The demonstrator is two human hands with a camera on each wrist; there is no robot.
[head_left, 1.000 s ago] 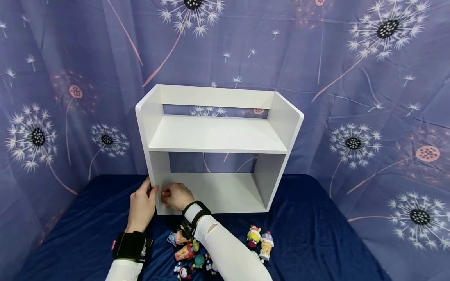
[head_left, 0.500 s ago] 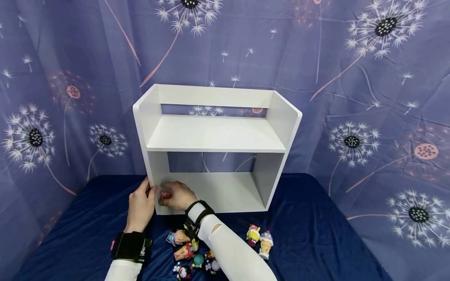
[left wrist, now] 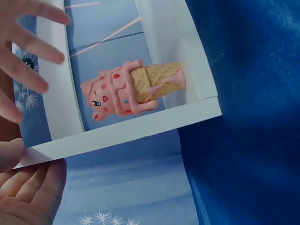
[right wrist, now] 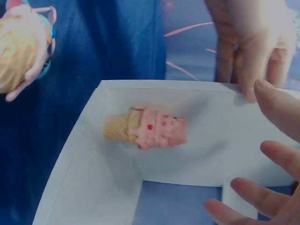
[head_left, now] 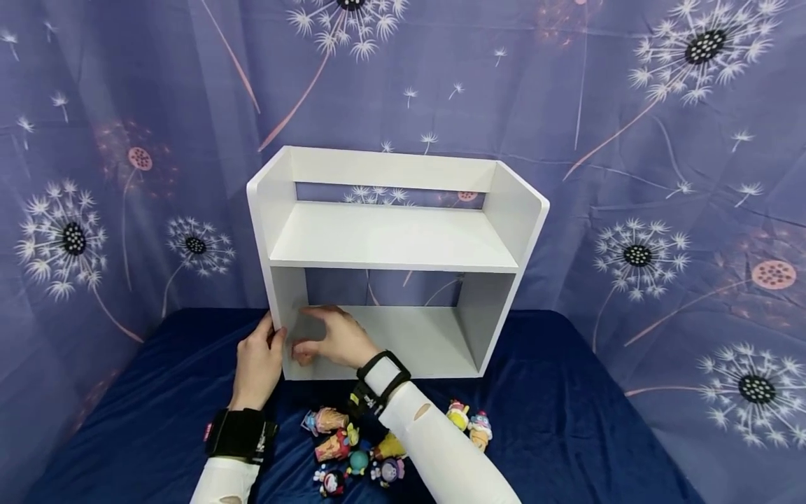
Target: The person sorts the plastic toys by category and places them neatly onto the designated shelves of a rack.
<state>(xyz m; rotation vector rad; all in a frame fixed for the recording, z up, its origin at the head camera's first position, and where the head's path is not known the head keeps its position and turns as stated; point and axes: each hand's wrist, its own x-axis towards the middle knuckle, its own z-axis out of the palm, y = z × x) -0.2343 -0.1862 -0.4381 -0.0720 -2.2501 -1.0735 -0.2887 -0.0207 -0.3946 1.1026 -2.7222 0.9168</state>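
A pink ice-cream-cone figurine (left wrist: pixel 126 89) with a cat-like face stands upright on the lower board of a white two-tier shelf (head_left: pixel 393 238), close to its left side panel. In the head view my right hand (head_left: pixel 336 339) largely hides this figurine. The right wrist view shows the right hand's fingers (right wrist: pixel 260 199) spread apart from it, holding nothing. My left hand (head_left: pixel 257 367) pinches the front edge of the left side panel, thumb on one face and fingers on the other.
Several small figurines (head_left: pixel 334 444) lie on the dark blue cloth (head_left: pixel 567 420) before the shelf, partly under my right forearm. Another pair of figurines (head_left: pixel 480 428) lies farther right. A purple dandelion-print curtain (head_left: pixel 567 105) hangs behind.
My right hand has let go of the pink figurine, its fingers spreading and drawing back to the right. The left hand keeps its hold on the shelf panel.
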